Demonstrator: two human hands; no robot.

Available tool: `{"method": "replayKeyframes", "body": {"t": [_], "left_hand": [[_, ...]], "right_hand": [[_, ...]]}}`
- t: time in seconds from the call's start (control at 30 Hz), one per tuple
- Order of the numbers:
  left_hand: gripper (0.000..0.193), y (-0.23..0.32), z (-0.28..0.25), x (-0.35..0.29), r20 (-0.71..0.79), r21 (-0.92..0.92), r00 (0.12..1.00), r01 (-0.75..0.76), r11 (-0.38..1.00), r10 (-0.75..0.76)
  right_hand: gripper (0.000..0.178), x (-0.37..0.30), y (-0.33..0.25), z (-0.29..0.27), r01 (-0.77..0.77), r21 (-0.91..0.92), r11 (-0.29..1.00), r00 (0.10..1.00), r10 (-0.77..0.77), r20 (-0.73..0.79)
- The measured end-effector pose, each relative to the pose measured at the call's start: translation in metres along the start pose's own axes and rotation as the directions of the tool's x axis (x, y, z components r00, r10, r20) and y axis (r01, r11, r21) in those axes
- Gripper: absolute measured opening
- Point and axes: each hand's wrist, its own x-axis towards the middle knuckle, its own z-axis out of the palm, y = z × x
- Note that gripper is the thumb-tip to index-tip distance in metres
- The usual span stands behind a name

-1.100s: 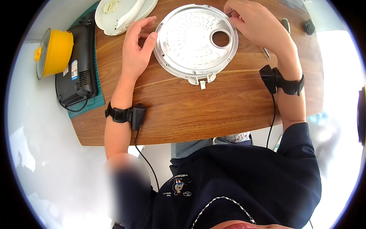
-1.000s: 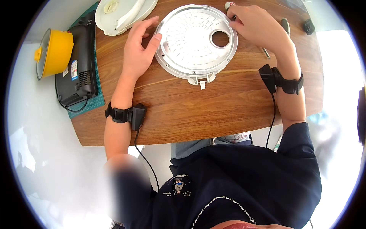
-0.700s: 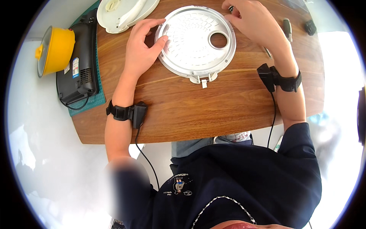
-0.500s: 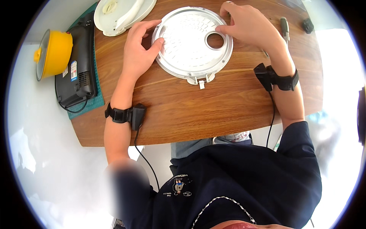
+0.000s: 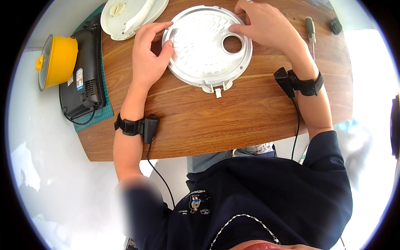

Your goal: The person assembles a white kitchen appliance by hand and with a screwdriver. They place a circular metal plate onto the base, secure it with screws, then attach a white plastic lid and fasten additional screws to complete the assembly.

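A round silver metal lid [image 5: 196, 62] lies on the table, with a patterned face, a circular hole right of its middle and a white hinge tab at its near edge. My left hand [image 5: 149, 54] curves round its left rim, thumb and forefinger at the edge and spread apart. At the far right rim is my right hand [image 5: 266, 25], its thumb resting on the face above the hole. Its other fingers bend round the far edge, partly hidden.
Behind my left hand lies a white plastic cover [image 5: 143, 21]. A screwdriver [image 5: 310, 28] and a small black block [image 5: 335, 26] are at the far right. At left, a black appliance [image 5: 83, 71] on a green mat [image 5: 106, 109] sits next to a yellow pot [image 5: 62, 58].
My left thumb has drawn back slightly to the lid's rim. My right hand has moved a little left, its thumb further onto the lid. The whole view has shifted slightly.
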Motion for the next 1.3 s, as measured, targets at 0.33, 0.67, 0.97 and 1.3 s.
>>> {"method": "replayKeyframes", "body": {"t": [0.33,0.67,0.97,1.3], "left_hand": [[0.042,0.000,-0.001,0.000,0.010,-0.011,1.000,0.008,1.000,-0.008],[0.048,0.002,-0.001,0.000,0.011,-0.024,0.999,0.034,0.999,-0.034],[0.047,0.000,-0.002,0.000,0.016,0.011,1.000,-0.013,1.000,0.013],[0.049,-0.001,-0.001,-0.002,0.056,0.027,0.998,0.020,0.999,-0.021]], "right_hand": [[0.048,-0.006,0.000,0.011,0.106,-0.115,0.988,0.994,-0.108,-0.015],[0.036,-0.010,-0.004,0.012,0.240,-0.150,0.959,0.964,-0.254,-0.079],[0.033,-0.007,-0.004,0.013,0.261,-0.115,0.959,0.960,-0.270,-0.072],[0.034,-0.005,0.000,0.015,0.275,-0.064,0.959,0.955,-0.280,-0.098]]}}
